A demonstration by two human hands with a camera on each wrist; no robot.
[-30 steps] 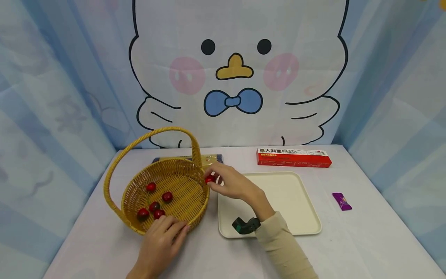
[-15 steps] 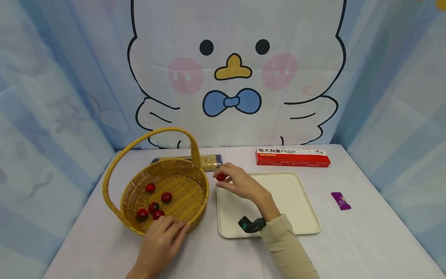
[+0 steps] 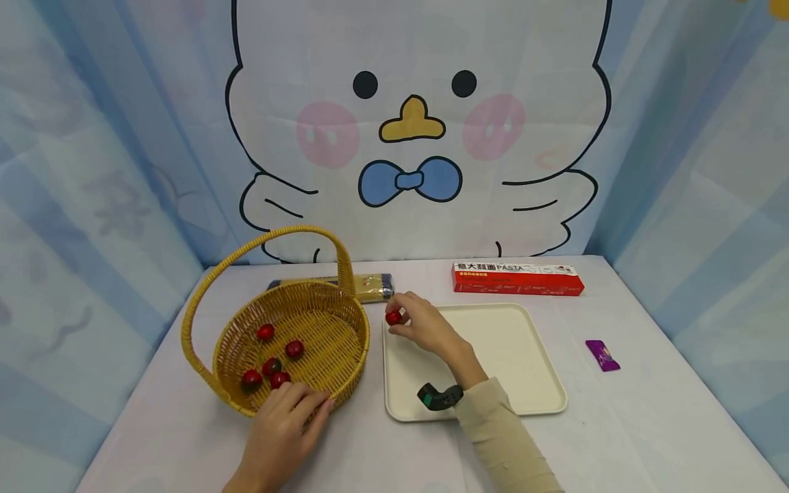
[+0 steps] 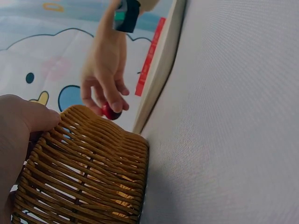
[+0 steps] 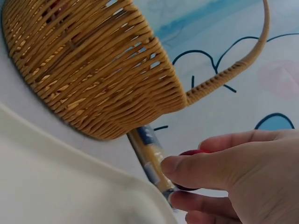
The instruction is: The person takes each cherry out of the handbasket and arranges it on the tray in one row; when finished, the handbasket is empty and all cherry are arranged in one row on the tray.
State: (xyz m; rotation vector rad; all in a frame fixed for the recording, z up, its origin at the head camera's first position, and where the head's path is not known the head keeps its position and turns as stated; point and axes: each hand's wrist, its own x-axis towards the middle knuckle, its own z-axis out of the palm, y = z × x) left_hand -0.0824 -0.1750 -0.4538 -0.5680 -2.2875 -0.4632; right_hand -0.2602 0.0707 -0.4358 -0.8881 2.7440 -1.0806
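My left hand (image 3: 280, 428) holds the near rim of a yellow wicker basket (image 3: 333, 383); in the left wrist view its thumb (image 4: 39, 116) lies against the woven edge. Several dark red cherries lie inside the basket, one cherry (image 3: 294, 349) nearer the middle. Over the back left corner of a cream tray (image 3: 481, 370), my right hand (image 3: 428, 329) pinches another cherry (image 3: 392, 318) between thumb and fingers. That cherry (image 5: 189, 186) is mostly hidden behind the thumb in the right wrist view.
Behind the basket lies a yellow and blue packet (image 3: 372, 286), partly hidden. A red pasta box (image 3: 518, 281) sits behind the tray, and a small purple wrapped snack (image 3: 602, 355) to its right. The basket's tall handle (image 3: 246, 250) arches over its left and back.
My right hand has moved right with the cherry, from beside the basket's right rim to over the tray's back left corner, dipping slightly. The left hand stays on the rim.
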